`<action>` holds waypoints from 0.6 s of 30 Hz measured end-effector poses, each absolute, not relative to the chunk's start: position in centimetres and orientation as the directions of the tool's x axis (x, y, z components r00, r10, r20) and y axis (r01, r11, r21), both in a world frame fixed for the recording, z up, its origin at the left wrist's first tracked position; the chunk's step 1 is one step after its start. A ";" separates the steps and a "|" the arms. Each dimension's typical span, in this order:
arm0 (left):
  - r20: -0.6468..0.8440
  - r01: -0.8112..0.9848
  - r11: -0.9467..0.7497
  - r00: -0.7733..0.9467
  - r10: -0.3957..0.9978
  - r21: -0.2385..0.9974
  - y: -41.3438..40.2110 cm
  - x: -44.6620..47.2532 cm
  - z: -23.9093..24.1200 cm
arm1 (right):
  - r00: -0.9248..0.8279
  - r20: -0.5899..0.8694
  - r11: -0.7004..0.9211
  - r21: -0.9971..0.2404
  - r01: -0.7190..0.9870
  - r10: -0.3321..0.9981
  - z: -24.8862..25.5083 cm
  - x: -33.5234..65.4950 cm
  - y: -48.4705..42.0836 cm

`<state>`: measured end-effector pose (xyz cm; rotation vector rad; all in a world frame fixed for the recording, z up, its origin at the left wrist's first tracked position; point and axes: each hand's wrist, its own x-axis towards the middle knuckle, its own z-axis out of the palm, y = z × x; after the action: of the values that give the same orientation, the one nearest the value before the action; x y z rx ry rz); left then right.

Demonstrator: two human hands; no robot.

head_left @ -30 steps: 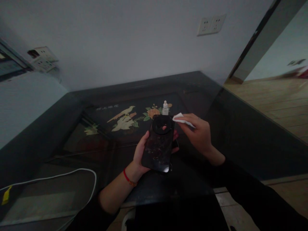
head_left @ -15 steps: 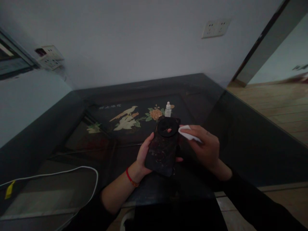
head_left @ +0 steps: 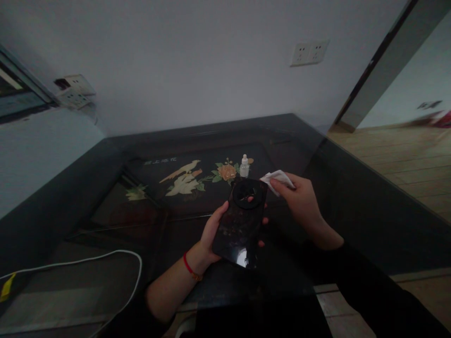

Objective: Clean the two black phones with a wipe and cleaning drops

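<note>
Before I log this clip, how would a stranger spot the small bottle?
On the dark table, look past the black phone in the left hand to the orange flower. Right of it stands the small bottle: clear, pale-topped, unlike the black phone.

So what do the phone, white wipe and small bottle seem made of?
Phone: glossy glass or plastic back, judging by the bright reflection. White wipe: matt, soft-looking paper or cloth, by its folds. Small bottle: translucent, probably plastic, possibly glass; the tabletop seems to show through.

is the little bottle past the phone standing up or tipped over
Upright: the bottle stands on the dark table beyond the phone, its pale top pointing up.
</note>
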<state>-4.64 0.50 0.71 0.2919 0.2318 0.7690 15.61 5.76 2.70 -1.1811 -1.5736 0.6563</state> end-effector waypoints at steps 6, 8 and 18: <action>-0.172 -0.530 0.749 0.759 0.628 0.397 0.2 -4.5 0.2 | -0.330 0.127 0.233 -0.923 0.307 0.935 4.5 15.2 9.7; -0.197 -0.483 0.768 0.778 0.597 0.420 0.1 -4.4 0.1 | -0.422 0.098 0.238 -0.926 0.293 0.901 4.9 14.4 10.5; -0.202 -0.436 0.783 0.803 0.561 0.444 0.0 -4.3 -0.4 | -0.490 -0.066 -0.026 -0.996 0.088 0.869 4.7 15.4 10.6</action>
<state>-4.32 0.03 -0.40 0.3921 0.3357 0.5489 15.36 10.62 4.66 -1.0153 -1.6208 1.5801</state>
